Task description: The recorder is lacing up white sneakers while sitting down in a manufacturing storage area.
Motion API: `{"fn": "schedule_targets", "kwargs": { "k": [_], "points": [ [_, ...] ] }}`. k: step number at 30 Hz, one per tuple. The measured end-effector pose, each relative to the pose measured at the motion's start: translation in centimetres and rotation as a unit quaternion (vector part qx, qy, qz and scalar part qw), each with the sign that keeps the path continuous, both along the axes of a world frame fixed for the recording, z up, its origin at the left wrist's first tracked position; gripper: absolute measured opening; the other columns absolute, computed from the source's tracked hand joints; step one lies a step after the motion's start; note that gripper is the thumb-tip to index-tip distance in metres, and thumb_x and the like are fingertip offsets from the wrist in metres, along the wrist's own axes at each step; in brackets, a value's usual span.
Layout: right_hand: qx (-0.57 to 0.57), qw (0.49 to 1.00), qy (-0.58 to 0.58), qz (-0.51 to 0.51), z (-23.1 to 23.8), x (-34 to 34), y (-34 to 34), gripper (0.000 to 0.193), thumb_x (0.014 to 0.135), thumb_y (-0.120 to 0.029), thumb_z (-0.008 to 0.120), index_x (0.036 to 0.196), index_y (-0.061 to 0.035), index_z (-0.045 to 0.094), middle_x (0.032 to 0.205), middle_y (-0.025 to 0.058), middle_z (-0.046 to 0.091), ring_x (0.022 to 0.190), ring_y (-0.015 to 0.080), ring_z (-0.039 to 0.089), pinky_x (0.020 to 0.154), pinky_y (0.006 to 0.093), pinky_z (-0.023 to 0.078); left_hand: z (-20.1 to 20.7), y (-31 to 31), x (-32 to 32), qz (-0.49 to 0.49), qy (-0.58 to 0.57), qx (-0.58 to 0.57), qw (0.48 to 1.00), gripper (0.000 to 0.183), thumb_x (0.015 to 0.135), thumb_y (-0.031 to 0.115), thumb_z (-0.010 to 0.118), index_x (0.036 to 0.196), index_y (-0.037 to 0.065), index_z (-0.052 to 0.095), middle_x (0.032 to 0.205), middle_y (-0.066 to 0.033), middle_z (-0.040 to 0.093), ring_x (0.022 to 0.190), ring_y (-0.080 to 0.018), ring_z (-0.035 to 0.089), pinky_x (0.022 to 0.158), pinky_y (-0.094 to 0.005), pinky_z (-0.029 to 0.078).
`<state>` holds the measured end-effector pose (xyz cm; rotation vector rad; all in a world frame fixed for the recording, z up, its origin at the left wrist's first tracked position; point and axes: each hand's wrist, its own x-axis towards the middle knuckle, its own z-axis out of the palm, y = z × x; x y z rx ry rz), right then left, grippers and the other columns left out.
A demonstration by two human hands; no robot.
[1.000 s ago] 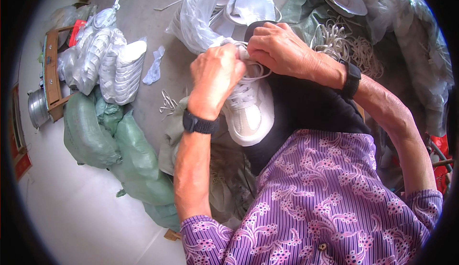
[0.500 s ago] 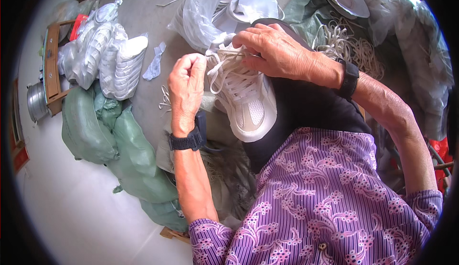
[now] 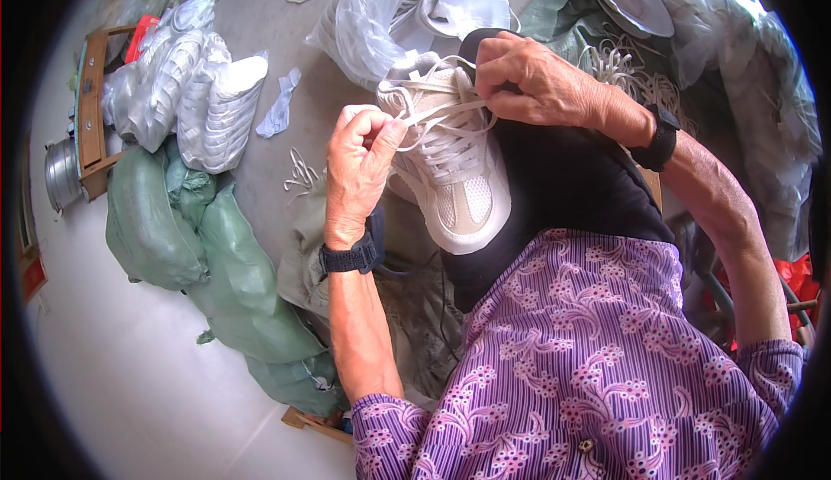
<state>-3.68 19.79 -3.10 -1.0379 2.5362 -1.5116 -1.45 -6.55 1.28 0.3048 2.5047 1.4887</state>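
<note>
Green sacks lie left of the shoe, which is pale and rests against black cloth, toe toward you. Your hands, together at its collar a second ago, have parted: the left hand pinches a lace at its left side; the right hand, fingers curled, grips lace at its right. That uncovers the lacing (loose and untied, it seems).
</note>
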Motion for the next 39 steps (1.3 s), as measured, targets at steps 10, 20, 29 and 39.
{"fn": "schedule_targets", "kwargs": {
  "k": [10,20,29,39],
  "points": [
    [0.119,0.991,0.039,-0.049,0.5,0.8,-1.2,0.013,0.078,-0.017,0.066,0.084,-0.0068,0.060,0.083,0.0057,0.053,0.084,0.0247,0.053,0.077,0.0370,0.042,-1.6,-0.3,1.6,0.092,-0.070,0.123,0.986,0.018,0.090,0.016,0.060,0.080,0.002,0.058,0.088,-0.0001,0.052,0.068,-0.0075,0.049,0.063,-0.0230,0.042],
    [-0.034,0.992,0.102,-0.073,0.2,0.6,-2.2,0.010,0.080,-0.007,0.065,0.090,-0.0037,0.063,0.081,0.0068,0.056,0.082,0.0274,0.055,0.074,0.0377,0.047,-2.6,0.1,2.0,0.159,-0.101,0.186,0.964,0.014,0.090,0.015,0.060,0.083,0.003,0.059,0.083,0.0011,0.053,0.068,-0.0065,0.049,0.063,-0.0227,0.043],
    [0.109,0.993,0.043,-0.019,0.4,1.0,-0.7,0.017,0.081,-0.022,0.058,0.078,-0.0068,0.066,0.090,0.0059,0.057,0.096,0.0229,0.052,0.084,0.0393,0.039,-2.8,-0.1,2.2,0.184,-0.107,0.216,0.953,0.014,0.089,0.018,0.062,0.085,0.004,0.060,0.076,0.0017,0.053,0.064,-0.0059,0.048,0.059,-0.0205,0.039],
    [0.123,0.988,0.088,-0.030,0.7,1.9,-1.3,0.013,0.076,-0.015,0.060,0.068,-0.0057,0.058,0.083,0.0057,0.051,0.085,0.0237,0.050,0.079,0.0380,0.038,-3.2,-0.1,3.0,0.204,-0.100,0.250,0.941,0.010,0.086,0.015,0.060,0.083,0.005,0.061,0.085,0.0001,0.055,0.063,-0.0066,0.049,0.059,-0.0212,0.039]
  ]
}}
